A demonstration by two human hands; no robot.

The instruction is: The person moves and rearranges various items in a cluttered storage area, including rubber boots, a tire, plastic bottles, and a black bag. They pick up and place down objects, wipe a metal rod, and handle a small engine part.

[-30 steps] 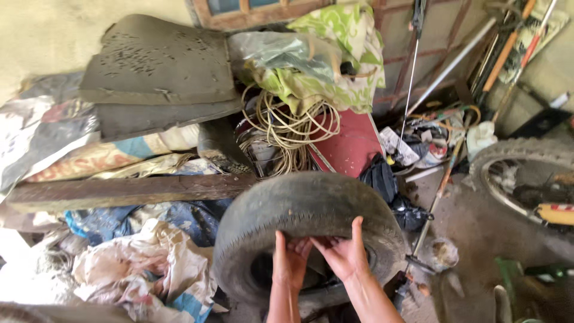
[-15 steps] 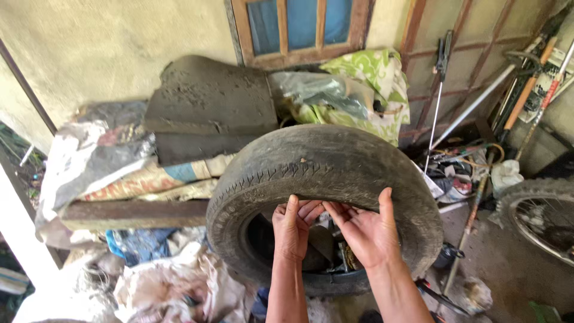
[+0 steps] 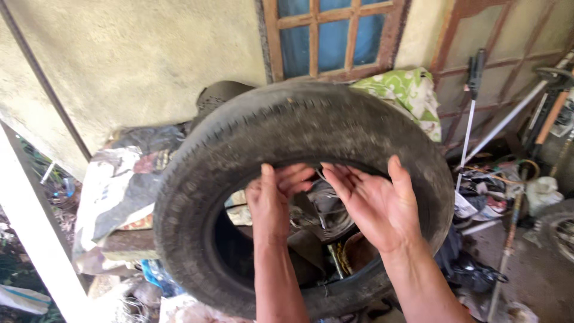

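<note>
A large worn black tyre [image 3: 239,149] fills the middle of the view, lifted and tilted toward me. My left hand [image 3: 272,200] hooks its fingers under the upper inner rim of the tyre. My right hand [image 3: 376,203] grips the same inner rim just to the right, palm facing me, thumb raised against the sidewall. Through the tyre's opening I see dark junk and a metal part.
A rough plaster wall and a wooden-framed window [image 3: 332,36] stand behind. A heap of sacks and cloth [image 3: 125,185] lies at the left, a green patterned cloth [image 3: 406,96] at the right. Poles and tools [image 3: 472,113] lean at the far right, and a white post [image 3: 36,239] stands at the left.
Both hands have raised the tyre up and toward me; it now looms larger and covers the junk pile. The view has tilted upward toward the window.
</note>
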